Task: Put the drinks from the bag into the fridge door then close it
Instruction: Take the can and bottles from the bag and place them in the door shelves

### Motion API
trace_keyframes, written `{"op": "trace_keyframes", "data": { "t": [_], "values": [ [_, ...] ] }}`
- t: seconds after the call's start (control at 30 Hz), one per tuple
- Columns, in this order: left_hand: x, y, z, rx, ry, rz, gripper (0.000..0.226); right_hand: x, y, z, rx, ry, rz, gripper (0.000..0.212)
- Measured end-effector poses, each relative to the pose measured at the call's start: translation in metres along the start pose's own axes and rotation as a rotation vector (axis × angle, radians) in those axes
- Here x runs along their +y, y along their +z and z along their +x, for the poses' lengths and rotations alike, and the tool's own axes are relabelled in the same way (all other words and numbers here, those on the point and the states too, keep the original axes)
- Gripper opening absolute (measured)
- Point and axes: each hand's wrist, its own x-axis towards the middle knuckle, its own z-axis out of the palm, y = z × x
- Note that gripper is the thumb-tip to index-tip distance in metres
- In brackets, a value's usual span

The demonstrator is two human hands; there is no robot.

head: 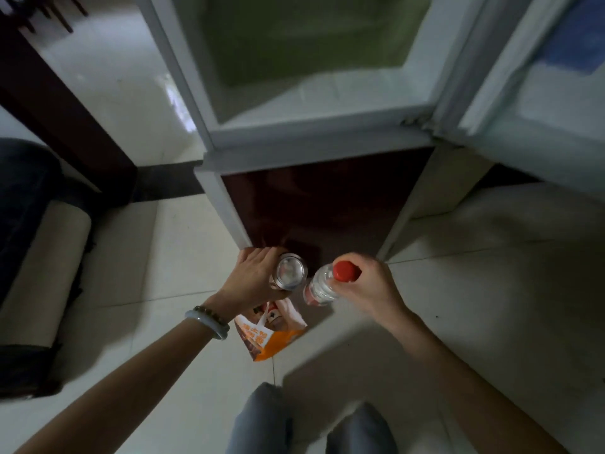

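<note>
The white-framed fridge (314,139) stands open, its open white door (523,103) at right. The orange printed plastic bag (271,339) sits on the floor below both hands. The left hand (252,280) is clamped round a silver-topped metal can (289,270); the right hand (370,283) grips a clear red-capped plastic bottle (322,288) at its neck. Recommend lifting each upright and seating one drink at a time in the door.

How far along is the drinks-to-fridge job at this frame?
Done: the fridge door stands open. In hand: left hand holds a can, right hand a red-capped bottle, both above the orange bag. Left: shelving both, checking the bag, closing the door.
</note>
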Motion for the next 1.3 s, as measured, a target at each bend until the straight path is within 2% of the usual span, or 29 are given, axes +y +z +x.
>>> {"op": "trace_keyframes", "data": {
  "t": [0.17, 0.3, 0.47, 0.63, 0.87, 1.07, 1.3],
  "values": [
    [0.096, -0.097, 0.004, 0.023, 0.089, -0.044, 0.076, -0.080, -0.113, -0.054, 0.139, 0.027, 0.009, 0.019],
    [0.161, -0.144, 0.009, 0.081, 0.181, -0.090, 0.081, -0.117, -0.191, -0.090, 0.252, 0.027, -0.015, 0.016],
    [0.221, -0.170, 0.033, 0.113, 0.291, -0.095, 0.086, -0.140, -0.273, -0.127, 0.414, -0.014, -0.050, 0.019],
    [0.277, -0.191, 0.066, 0.172, 0.367, -0.135, 0.079, -0.149, -0.333, -0.150, 0.632, -0.036, -0.072, 0.019],
    [0.301, -0.206, 0.120, 0.216, 0.472, -0.130, 0.075, -0.145, -0.381, -0.129, 0.848, -0.033, -0.040, 0.017],
    [0.291, -0.217, 0.167, 0.206, 0.488, -0.122, 0.074, -0.139, -0.392, -0.045, 0.873, -0.054, -0.050, 0.014],
    [0.273, -0.215, 0.207, 0.133, 0.491, -0.137, 0.076, -0.115, -0.380, 0.050, 0.695, 0.091, -0.136, 0.013]
  ]
}}
